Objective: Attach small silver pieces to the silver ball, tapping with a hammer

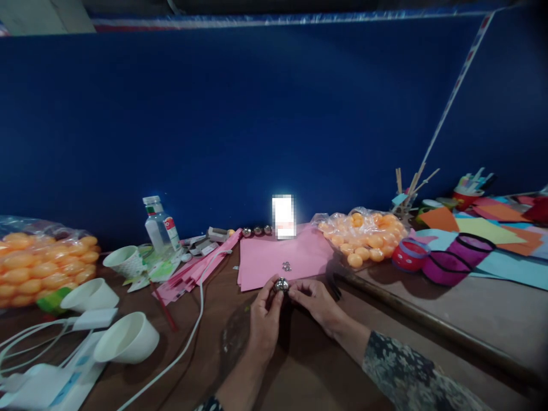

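Near the front edge of the pink paper (274, 257), my left hand (264, 311) pinches a shiny metal ball (281, 284) between thumb and fingers. My right hand (314, 299) is closed in a pinch at the ball's right side. Its fingertips are at or very near the ball, and anything small between them is hidden. Just beyond, a little heap of small shiny pieces (286, 266) lies on the paper. Several more dark metal balls (257, 230) stand in a row at the paper's back edge.
Left are a bag of orange balls (47, 265), white cups (127, 338), a bottle (160, 225), pink strips (197, 274) and a white cable (200, 308). Right are another bag of orange balls (368, 234), a hammer (411, 302), purple rings (447, 268) and coloured paper (492, 228).
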`<state>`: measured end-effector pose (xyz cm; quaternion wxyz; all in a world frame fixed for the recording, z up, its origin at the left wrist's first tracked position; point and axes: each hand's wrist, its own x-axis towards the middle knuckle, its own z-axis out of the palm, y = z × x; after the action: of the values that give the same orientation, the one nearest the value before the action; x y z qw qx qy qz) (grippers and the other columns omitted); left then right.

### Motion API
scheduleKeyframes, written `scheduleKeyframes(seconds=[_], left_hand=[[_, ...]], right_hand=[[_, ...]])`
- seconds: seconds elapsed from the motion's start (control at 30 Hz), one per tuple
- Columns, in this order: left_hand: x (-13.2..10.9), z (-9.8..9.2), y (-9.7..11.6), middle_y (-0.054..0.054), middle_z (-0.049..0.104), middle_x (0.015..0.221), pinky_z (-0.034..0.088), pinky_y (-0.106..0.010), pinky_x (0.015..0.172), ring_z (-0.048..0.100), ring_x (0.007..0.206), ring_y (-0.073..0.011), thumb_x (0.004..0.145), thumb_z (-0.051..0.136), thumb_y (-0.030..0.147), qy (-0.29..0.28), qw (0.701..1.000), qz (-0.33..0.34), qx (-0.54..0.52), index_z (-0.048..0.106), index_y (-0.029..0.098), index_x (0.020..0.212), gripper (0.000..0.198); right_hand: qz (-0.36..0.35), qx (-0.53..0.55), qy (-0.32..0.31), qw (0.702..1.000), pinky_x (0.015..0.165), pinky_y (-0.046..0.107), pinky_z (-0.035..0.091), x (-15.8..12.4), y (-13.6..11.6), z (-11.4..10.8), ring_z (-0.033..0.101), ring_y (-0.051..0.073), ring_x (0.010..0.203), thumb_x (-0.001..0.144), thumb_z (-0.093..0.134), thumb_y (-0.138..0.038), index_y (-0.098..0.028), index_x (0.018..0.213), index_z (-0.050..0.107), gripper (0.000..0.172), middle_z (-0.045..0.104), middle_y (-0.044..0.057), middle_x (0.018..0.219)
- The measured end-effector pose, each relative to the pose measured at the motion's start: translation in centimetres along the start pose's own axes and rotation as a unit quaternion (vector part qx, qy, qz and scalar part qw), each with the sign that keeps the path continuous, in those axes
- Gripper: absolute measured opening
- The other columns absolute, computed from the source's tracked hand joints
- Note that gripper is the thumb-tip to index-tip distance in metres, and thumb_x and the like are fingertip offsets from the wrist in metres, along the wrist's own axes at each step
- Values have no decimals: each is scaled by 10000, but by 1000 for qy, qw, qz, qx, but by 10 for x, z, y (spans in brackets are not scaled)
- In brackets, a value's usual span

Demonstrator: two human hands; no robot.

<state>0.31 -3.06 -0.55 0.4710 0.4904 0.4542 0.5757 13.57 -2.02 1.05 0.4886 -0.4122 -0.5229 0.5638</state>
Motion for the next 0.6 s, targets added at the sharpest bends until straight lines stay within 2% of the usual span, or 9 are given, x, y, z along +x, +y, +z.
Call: scheduleKeyframes(seconds=[0.37, 0.6], left_hand=[[-1, 0, -3, -74, 592, 1146, 390, -329, 933, 534, 1058, -205, 745, 564, 322, 9, 1000, 3, 19, 543, 183, 1139, 419], [-4, 1, 1, -63, 595, 1143, 374, -327, 947, 523, 1074, -205, 747, 561, 319, 11, 999, 3, 34, 557, 191, 1126, 400]], right_hand=[[14, -16, 39, 999, 649, 239, 429, -1, -4, 1, 549, 137, 663, 644, 665, -333, -111, 715, 647, 234, 640, 24, 698], [6, -41, 67, 997, 619, 249, 429, 0, -1, 3, 545, 140, 637, 633, 668, -335, -110, 701, 636, 238, 636, 33, 684]])
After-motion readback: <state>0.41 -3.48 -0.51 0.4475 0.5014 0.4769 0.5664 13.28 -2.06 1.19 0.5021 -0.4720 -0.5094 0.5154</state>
